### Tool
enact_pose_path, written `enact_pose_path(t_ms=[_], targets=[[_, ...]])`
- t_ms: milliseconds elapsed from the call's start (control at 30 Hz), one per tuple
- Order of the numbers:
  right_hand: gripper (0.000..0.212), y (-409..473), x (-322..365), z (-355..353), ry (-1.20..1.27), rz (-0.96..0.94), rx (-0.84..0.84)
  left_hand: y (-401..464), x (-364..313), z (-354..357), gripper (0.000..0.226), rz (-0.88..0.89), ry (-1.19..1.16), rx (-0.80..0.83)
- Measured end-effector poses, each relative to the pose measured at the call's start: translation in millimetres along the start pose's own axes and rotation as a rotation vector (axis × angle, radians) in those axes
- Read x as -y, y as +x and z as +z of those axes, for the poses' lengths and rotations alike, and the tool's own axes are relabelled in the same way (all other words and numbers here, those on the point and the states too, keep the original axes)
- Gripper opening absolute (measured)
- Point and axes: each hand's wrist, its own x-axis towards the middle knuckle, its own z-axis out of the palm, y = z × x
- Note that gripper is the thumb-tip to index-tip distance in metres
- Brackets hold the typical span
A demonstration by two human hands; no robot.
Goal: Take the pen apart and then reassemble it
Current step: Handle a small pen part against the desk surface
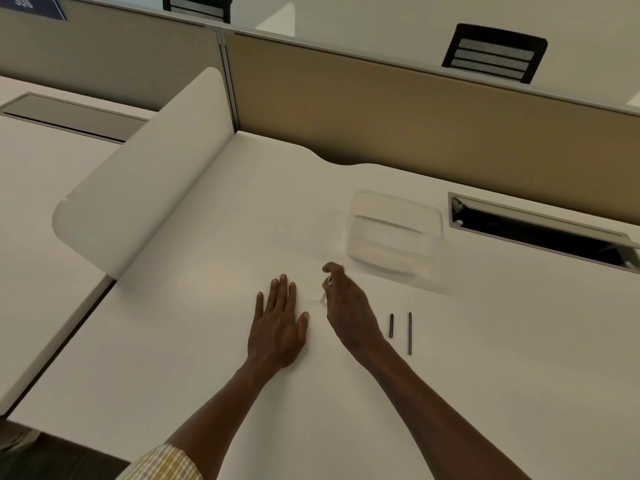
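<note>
While the left hand (277, 323) is laid flat on the white surface (207, 341) with fingers straight and nothing held, a small pale, seemingly clear pen piece (326, 284) is pinched in the curled fingers of the right hand (349, 306); what the piece is cannot be told through the blur. Two dark thin parts are left lying to the right of that hand, a shorter part (391, 325) and a longer rod (410, 333), side by side, near each other but apart. The pen is thus judged to be in pieces, with reassembly not yet done. The round loose parts could be set rolling if they are brushed by the right wrist or forearm, which lies close beside them. The pale piece, if dropped, could be lost to sight against the white surface. A clear container (394, 230) stands farther back, well apart from the parts, so nothing is kept from straying by it.
</note>
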Motion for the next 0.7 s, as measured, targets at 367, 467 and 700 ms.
enact_pose_path(t_ms=[367,467,700], targets=[[0.034,2,-6,1,0.070,0.055,0.075,-1,1,1,0.068,0.003,0.007,-0.006],[0.032,5,-8,0,0.065,0.053,0.046,-1,1,1,0.068,0.004,-0.004,-0.004],[0.038,9,-6,-9,0.027,0.032,-0.012,-1,0,0,0.068,0.003,-0.010,0.000]])
